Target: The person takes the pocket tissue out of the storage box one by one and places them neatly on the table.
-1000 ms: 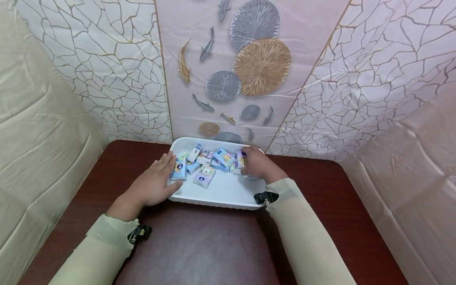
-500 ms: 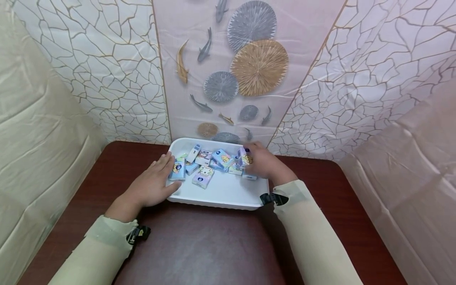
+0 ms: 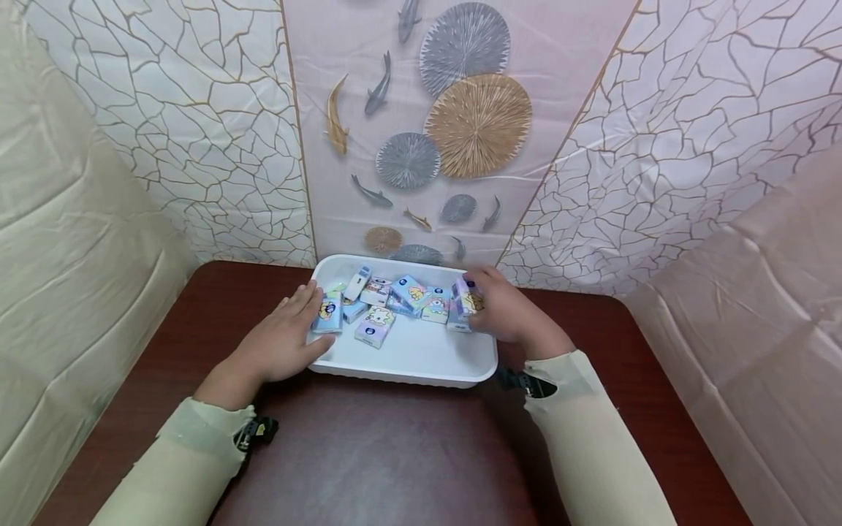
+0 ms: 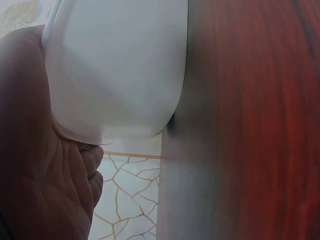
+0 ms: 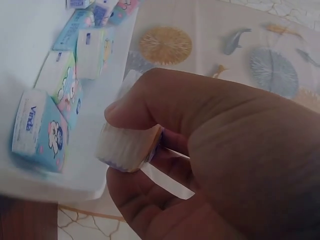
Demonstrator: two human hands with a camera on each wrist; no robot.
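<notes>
R hand [image 3: 506, 310] pinches purple pkt [image 3: 470, 298] btwn thumb & fingers; L hand [image 3: 279, 342], fingers straight, thumb apart, rests on tray [image 3: 414, 358] rim, blue pkt [image 3: 329, 315] beside it; other pkts [image 3: 376, 325] btwn hands.

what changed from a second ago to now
The right hand, pinching the purple pack, has moved right along the tray; the blue-and-white pack it partly covered shows more fully. The left hand stays at the tray's left side, and the other packs lie as they were.
</notes>
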